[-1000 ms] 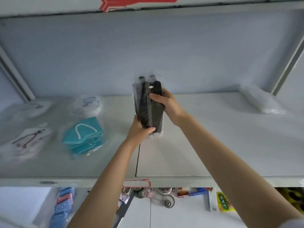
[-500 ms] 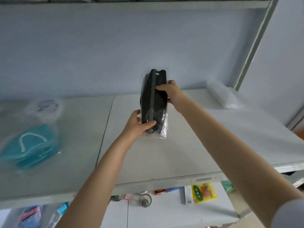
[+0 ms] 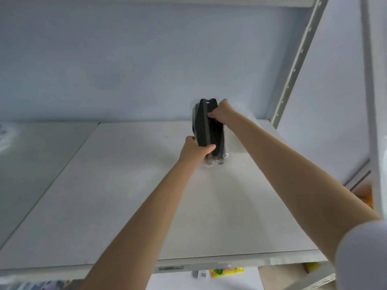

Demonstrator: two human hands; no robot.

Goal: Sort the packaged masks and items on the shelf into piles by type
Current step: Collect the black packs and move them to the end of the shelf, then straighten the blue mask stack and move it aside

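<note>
While gripped at both ends: pack (image 3: 209, 130) of black masks, upright, near the back right of the shelf (image 3: 125, 206).

Left hand (image 3: 194, 152): closed around the pack's lower end, thumb (image 3: 206, 148) across the near face, fingers wrapped behind and out of sight.

Right hand (image 3: 222, 111): curled tight on the pack's upper right edge, knuckles toward the camera, fingertips hidden against the black.

Pack: stack of black masks in clear wrap, long axis vertical, small notch at the top edge; grey spine down the near face. Loose clear film (image 3: 215, 164) bunched under the lower end, at or just above the shelf; contact not clear from this angle.

Arms: both bare, reaching forward and up from the lower edge; pale sleeve (image 3: 362, 256) at the right upper arm.

Shelf: white board, seam (image 3: 90, 135) between two panels to the left of the hands. Blurred clear wrap (image 3: 6, 137) at the far left edge; contents not readable.

Behind the right forearm: more clear plastic (image 3: 245, 126), blurred, on the shelf near the back corner.

Surround: pale blue back wall (image 3: 125, 59); perforated grey upright (image 3: 297, 59) at the right.

Below the shelf front: yellow packet (image 3: 226, 272) and a small grey item (image 3: 199, 274), partly seen.
</note>
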